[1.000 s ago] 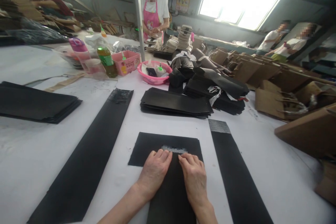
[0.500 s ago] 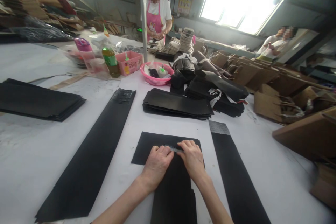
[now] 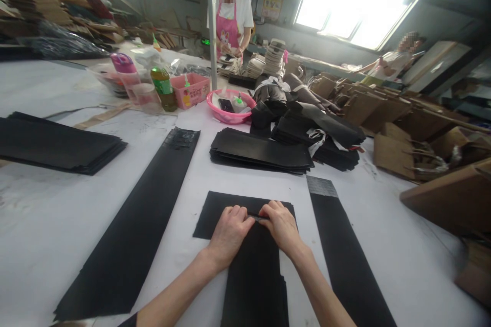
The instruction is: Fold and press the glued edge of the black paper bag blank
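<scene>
Presently in hand: flat black paper sheet (image 3: 213,212), centre of white table (image 3: 57,225), toward its near edge. Left hand (image 3: 230,229) and right hand (image 3: 283,225) side by side on it, fingers curled, fingertips meeting on a fold line; pinching or merely pressing, cannot tell. Narrow black folded panel (image 3: 255,281) running back under the wrists. Judged part-done: fold laid, crease being pressed. Stack of black folded sheets (image 3: 261,150) beyond, seemingly finished. Long black paper strip (image 3: 146,214) to the left, second long black strip (image 3: 341,250) to the right, both untouched.

The sheet (image 3: 209,214) is lying on the table (image 3: 57,225) between a left strip (image 3: 141,214) and a right strip (image 3: 343,250); a stack of sheets (image 3: 261,150) is lying behind it.
</scene>
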Demonstrator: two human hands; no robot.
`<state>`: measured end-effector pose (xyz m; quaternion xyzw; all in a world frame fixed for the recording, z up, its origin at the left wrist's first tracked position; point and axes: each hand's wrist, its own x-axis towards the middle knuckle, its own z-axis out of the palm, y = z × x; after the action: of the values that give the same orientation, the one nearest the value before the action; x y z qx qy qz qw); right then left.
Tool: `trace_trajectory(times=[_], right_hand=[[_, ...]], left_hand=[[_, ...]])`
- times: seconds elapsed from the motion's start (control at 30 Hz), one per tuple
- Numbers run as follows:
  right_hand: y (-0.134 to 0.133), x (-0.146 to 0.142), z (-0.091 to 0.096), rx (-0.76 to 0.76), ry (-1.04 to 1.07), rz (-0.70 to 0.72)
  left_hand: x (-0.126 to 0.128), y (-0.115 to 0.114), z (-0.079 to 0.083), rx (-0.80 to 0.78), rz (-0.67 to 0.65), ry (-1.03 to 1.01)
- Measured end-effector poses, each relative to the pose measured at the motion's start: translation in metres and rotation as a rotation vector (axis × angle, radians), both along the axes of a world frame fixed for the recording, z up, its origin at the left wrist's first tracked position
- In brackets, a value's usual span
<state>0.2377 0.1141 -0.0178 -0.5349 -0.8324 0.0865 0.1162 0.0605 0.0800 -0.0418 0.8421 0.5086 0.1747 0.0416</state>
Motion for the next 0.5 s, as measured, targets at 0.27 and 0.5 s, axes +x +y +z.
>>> trace_trajectory(times=[0.27,0.5], right_hand=[[-0.005,0.005,-0.007,0.066,0.038,0.021],[-0.012,0.005,-0.014,0.133,0.013,0.058]], left_hand=[[0.002,0.009,-0.006,0.134,-0.025,0.089],[0.004,0.007,-0.005,0.108,-0.098,0.084]])
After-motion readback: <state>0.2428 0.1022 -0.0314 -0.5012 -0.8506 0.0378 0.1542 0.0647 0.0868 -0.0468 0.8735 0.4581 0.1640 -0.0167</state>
